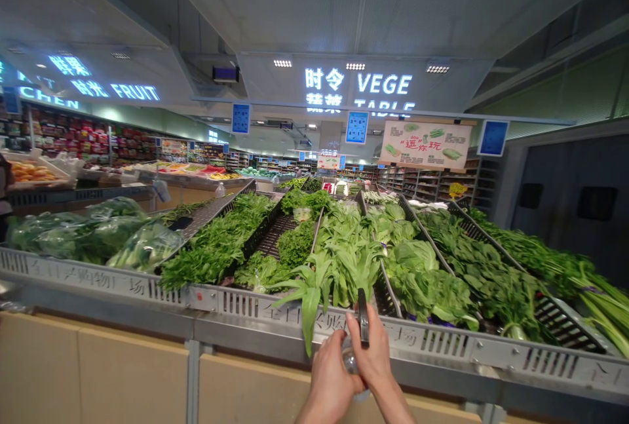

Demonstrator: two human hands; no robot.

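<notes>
Both hands are closed around a clear spray bottle (350, 360) with a black spray head (363, 320). My left hand (328, 373) wraps the bottle's body from the left. At its upper part, my right hand (372, 344) grips beside the black head, which points toward the greens. Just beyond the hands lies a heap of long-leafed greens (344, 240), some leaves drooping over the front rail (236, 303). Lettuce-like heads (417, 267) fill the crate to the right. Most of the bottle is hidden by my fingers.
Bagged greens (147, 244) lie at the left, with feathery leafy greens (211, 240) and curly greens (295, 244) nearer the middle. Dark leafy bunches (466, 253) and stalks (604, 306) sit at the right. A steel ledge (255, 335) runs along the front.
</notes>
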